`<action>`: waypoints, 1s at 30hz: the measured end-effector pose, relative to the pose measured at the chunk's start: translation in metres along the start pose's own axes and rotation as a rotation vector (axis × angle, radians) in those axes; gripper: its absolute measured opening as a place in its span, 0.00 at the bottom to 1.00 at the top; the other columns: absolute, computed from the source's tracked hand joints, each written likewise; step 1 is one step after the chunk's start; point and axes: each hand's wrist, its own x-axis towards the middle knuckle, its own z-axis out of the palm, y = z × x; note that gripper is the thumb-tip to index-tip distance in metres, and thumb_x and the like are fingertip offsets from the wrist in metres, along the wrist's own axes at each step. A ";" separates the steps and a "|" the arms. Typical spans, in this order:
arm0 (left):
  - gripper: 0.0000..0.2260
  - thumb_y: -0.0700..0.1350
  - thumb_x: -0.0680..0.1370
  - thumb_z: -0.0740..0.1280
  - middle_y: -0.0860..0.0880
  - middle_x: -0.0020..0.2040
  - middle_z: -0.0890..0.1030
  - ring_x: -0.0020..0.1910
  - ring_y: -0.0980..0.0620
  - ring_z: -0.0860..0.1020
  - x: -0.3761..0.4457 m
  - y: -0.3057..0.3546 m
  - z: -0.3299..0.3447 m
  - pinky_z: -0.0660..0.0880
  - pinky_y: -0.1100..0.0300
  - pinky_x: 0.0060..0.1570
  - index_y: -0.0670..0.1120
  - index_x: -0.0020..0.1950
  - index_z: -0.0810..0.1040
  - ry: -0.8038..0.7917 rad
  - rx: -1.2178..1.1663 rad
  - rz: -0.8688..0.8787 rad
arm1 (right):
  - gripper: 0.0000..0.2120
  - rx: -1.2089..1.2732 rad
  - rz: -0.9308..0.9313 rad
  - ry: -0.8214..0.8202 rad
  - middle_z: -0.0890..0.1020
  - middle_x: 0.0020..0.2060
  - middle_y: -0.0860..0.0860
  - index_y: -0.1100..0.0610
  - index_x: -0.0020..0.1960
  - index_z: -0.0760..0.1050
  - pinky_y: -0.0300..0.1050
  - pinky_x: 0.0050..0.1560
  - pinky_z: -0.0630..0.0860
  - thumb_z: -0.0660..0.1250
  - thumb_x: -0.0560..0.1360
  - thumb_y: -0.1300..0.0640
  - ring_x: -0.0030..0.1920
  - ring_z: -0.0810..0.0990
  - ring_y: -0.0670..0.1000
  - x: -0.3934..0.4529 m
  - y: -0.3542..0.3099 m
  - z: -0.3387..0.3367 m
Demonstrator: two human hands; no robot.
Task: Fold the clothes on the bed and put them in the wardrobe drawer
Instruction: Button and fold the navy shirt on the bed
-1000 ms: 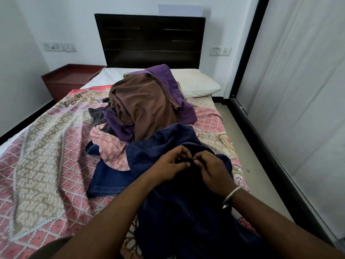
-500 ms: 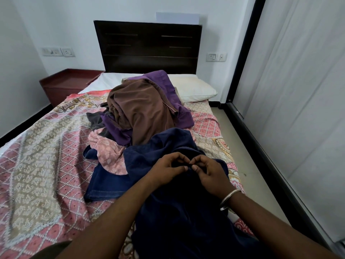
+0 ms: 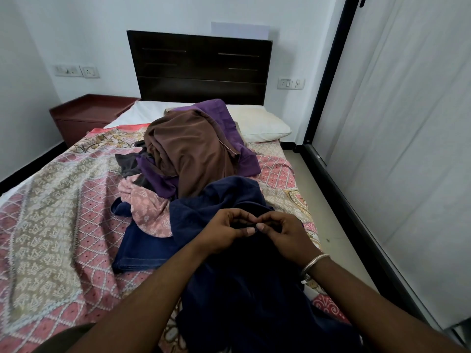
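My left hand [image 3: 224, 231] and right hand [image 3: 285, 235] both pinch the navy garment [image 3: 244, 289] at its top edge, fingertips meeting. It lies on the bed [image 3: 58, 215] at 6 o'clock; clothes pile [image 3: 188, 154] at 12 o'clock behind it.

A dark headboard [image 3: 200, 66] stands against the white wall [image 3: 102, 34] far beyond the grip. A red-brown nightstand [image 3: 89, 115] sits far left; white wardrobe doors [image 3: 407, 123] rise right.
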 end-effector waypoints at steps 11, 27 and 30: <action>0.09 0.30 0.75 0.70 0.47 0.44 0.82 0.42 0.58 0.81 -0.017 0.015 0.011 0.76 0.66 0.44 0.40 0.52 0.78 -0.035 -0.020 0.005 | 0.04 -0.101 -0.050 -0.024 0.84 0.40 0.44 0.53 0.48 0.82 0.37 0.47 0.76 0.70 0.76 0.61 0.43 0.81 0.42 -0.016 -0.013 -0.018; 0.08 0.33 0.77 0.68 0.44 0.47 0.83 0.48 0.50 0.81 0.010 -0.025 0.012 0.79 0.55 0.52 0.45 0.53 0.80 0.096 0.210 -0.133 | 0.10 -0.310 -0.102 -0.216 0.83 0.44 0.49 0.53 0.50 0.82 0.55 0.50 0.77 0.69 0.74 0.48 0.46 0.81 0.51 0.011 0.046 -0.042; 0.08 0.39 0.74 0.70 0.46 0.47 0.83 0.47 0.51 0.81 0.022 -0.046 0.010 0.79 0.53 0.52 0.51 0.50 0.81 0.102 0.241 -0.133 | 0.19 -0.318 -0.211 -0.302 0.82 0.42 0.50 0.56 0.49 0.82 0.57 0.44 0.77 0.62 0.74 0.42 0.43 0.80 0.52 0.028 0.072 -0.037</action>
